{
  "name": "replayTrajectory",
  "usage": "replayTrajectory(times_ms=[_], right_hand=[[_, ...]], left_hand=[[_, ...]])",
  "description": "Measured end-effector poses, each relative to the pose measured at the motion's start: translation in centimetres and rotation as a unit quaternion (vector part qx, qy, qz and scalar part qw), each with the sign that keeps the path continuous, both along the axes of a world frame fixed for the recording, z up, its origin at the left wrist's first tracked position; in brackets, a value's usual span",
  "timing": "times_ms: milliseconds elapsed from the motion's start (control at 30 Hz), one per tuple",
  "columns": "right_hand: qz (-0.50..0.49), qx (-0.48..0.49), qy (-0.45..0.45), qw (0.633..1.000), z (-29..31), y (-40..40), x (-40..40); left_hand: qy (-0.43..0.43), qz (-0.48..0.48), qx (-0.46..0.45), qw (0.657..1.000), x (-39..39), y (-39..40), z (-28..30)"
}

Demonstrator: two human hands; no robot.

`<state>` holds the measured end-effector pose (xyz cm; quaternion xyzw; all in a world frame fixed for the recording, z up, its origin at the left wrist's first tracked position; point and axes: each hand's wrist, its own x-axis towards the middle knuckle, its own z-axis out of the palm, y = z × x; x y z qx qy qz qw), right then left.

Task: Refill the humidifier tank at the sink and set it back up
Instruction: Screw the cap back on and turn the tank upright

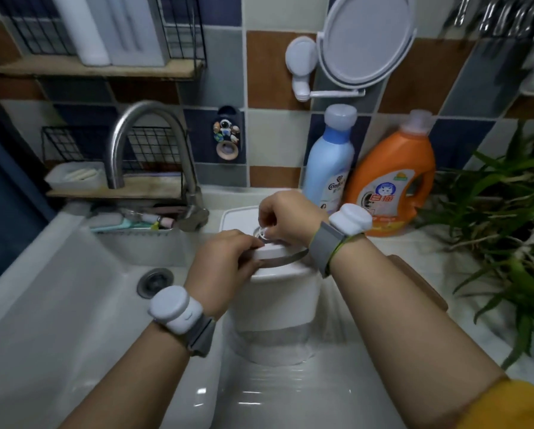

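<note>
Closest to you, the white humidifier tank (275, 308) is standing upright on the ridge between the sink basin (74, 305) and the worktop (414, 258), right at the edge, not under the faucet (154, 140). Your left hand (225, 261) is closed around the rim of the white lid (270, 252) on top of it, and the lid looks tilted, one side lifted. Your right hand (286, 218) is just behind, fingers pinched together on something small at the top opening; can't tell what it is, your hand covers it.

My guess is you're either sealing it up or opening it, hard to say which.

Stuff that could bite you: that ridge looks narrow and glossy, so if you twist or press hard on the lid the tank could skid and tip into the basin. If it's already got water in it, a crooked lid means a leak once you carry it.

Further back, the blue bottle (330, 162) and orange detergent jug (392, 178) stand just behind your right wrist, so a quick elbow swing could knock them over.
</note>
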<state>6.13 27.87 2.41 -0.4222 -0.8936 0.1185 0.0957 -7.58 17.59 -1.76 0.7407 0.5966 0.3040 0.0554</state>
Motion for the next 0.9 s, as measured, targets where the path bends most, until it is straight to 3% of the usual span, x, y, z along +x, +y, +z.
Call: replayTrajectory(times_ms=[533, 633, 800, 900], right_hand=[[0.003, -0.036, 0.005, 0.999, -0.2, 0.0, -0.4], [-0.013, -0.043, 0.066, 0.997, -0.4, -0.1, 0.6], [-0.169, 0.071, 0.269, 0.945, -2.6, -0.8, 6.8], [-0.32, 0.04, 0.184, 0.929, -7.2, -1.8, 12.3]], left_hand=[[-0.03, 0.012, 0.002, 0.999, -0.2, 0.0, -0.4], [-0.034, 0.014, 0.001, 0.999, -0.2, 0.0, -0.5], [-0.041, 0.017, -0.008, 0.999, -0.6, 0.1, -0.3], [-0.035, 0.022, -0.009, 0.999, -0.5, -0.2, -0.2]])
